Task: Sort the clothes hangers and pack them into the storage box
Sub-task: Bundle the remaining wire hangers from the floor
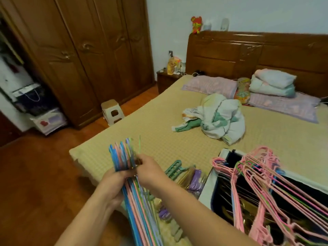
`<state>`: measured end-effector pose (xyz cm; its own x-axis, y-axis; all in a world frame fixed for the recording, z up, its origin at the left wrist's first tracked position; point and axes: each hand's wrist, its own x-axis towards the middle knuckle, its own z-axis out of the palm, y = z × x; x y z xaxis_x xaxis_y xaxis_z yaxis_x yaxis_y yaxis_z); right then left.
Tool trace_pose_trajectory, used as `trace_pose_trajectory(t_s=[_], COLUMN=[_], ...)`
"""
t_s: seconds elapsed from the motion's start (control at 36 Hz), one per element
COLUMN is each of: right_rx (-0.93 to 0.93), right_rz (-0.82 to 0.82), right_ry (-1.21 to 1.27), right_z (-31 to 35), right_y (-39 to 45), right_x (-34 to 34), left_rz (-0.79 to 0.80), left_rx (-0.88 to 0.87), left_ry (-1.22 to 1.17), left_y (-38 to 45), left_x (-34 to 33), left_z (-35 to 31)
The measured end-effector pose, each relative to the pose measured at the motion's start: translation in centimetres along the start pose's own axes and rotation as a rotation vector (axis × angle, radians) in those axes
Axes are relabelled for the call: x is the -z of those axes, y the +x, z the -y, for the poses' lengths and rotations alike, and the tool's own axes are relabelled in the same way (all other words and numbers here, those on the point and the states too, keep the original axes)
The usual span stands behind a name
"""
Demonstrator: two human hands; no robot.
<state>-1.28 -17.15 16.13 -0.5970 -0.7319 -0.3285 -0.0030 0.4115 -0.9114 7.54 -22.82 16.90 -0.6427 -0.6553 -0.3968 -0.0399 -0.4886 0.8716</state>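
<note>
Both hands meet at the near corner of the bed [159, 132], over its tan woven mat. The left hand [113, 181] is wrapped around a thick bundle of plastic hangers [134, 201] in blue, pink, green and lilac, its fingers curled round the middle of the stack. The bundle runs from the lower edge of the view up past the hand, and its ends fan out just above the knuckles. The right hand [149, 169] comes in from the right and pinches at the same bundle just beside the left hand's fingers; what lies between its fingertips is too blurred to make out.

Just to the right of the hands, on the mat, lie more hangers: a teal plastic piece with holes [174, 168], a cluster of gold-coloured wire hangers [185, 178] and a clump of purple hangers [196, 180]. Further purple ones show lower down, under the right forearm.

To the right again sits the storage box [206, 190], a soft-sided container with a pale rim and dark lining, resting on the bed. A large heap of pink hangers [255, 185], with some green and blue wire ones mixed in, lies across its open top and spills over the near edge.

Farther up the bed are a crumpled blanket [220, 119], pillows [211, 85] and folded bedding [271, 84] against the wooden headboard [248, 50]. A small stool [112, 111] stands on the floor beside the wardrobe [85, 50].
</note>
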Motion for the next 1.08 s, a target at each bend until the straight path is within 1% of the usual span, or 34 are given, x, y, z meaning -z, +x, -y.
trace_pose_trajectory(t_s=[0.06, 0.11, 0.19, 0.25, 0.33, 0.42, 0.47, 0.5, 0.56, 0.58, 0.67, 0.75, 0.86, 0.89, 0.92, 0.97, 1.0, 1.03, 1.06, 1.08], right_rx=[-0.01, -0.022, -0.05, -0.11, -0.208, -0.299, -0.346, -0.343, -0.353, -0.334, -0.277, -0.237, -0.352, -0.38, -0.421, -0.52, -0.576, -0.616, -0.636, -0.634], right_rz=[0.024, 0.037, 0.052, 0.024, -0.088, -0.174, -0.27, -0.286, -0.359, -0.352, -0.421, -0.613, -0.916, -0.99, -1.055, -1.148, -1.153, -1.116, -1.033, -0.911], right_ry=[0.026, 0.062, -0.056, -0.146, -0.143, -0.037, 0.033, 0.033, 0.064, 0.077, 0.2, 0.279, 0.12, 0.082, 0.016, -0.214, -0.356, -0.506, -0.666, -0.824], right_z=[-0.5, 0.5, 1.9, 2.1, 1.7, 0.9, 0.3, 0.3, 0.1, 0.1, -1.2, -3.9, -10.8, -12.9, -14.5, -17.1, -18.1, -19.1, -20.3, -21.4], right_y=[2.6, 3.1, 4.4, 6.2, 10.0, 13.4, 15.1, 15.4, 14.7, 14.4, 11.7, 8.1, 1.2, -1.5, -3.5, -7.6, -10.0, -12.0, -13.7, -15.1], right_x=[-1.2, -1.1, -1.0, -1.3, -0.7, 0.7, 2.0, 2.4, 4.4, 5.0, 7.2, 8.6, 10.9, 12.5, 13.2, 15.5, 17.4, 19.0, 20.9, 22.8], left_rz=[0.0, 0.029, 0.109, 0.162, 0.253, 0.355, 0.414, 0.422, 0.487, 0.512, 0.649, 0.762, 0.753, 0.746, 0.722, 0.686, 0.677, 0.654, 0.634, 0.619], left_rx=[0.006, 0.016, 0.045, 0.081, 0.182, 0.257, 0.321, 0.326, 0.378, 0.377, 0.397, 0.357, 0.302, 0.287, 0.286, 0.294, 0.3, 0.311, 0.308, 0.3], left_ry=[-0.009, -0.021, 0.009, 0.04, 0.064, 0.1, 0.119, 0.11, 0.147, 0.151, 0.221, 0.317, 0.397, 0.404, 0.417, 0.426, 0.433, 0.428, 0.425, 0.419], left_y=[1.9, 3.8, 7.4, 10.6, 15.6, 19.7, 22.2, 23.0, 24.4, 24.9, 24.7, 23.1, 21.0, 20.5, 20.6, 20.8, 20.6, 20.4, 20.1, 19.7], left_x=[0.8, 1.6, 2.7, 3.3, 2.9, 0.9, -0.8, -1.1, -3.4, -3.9, -7.2, -10.1, -12.0, -13.0, -12.8, -13.1, -13.9, -14.3, -14.8, -15.3], left_z=[-0.5, -0.9, -1.1, -0.7, 0.0, 0.0, 0.1, 0.0, 0.4, 0.5, 1.3, 2.3, 3.2, 3.9, 4.1, 4.5, 5.2, 5.7, 6.1, 6.4])
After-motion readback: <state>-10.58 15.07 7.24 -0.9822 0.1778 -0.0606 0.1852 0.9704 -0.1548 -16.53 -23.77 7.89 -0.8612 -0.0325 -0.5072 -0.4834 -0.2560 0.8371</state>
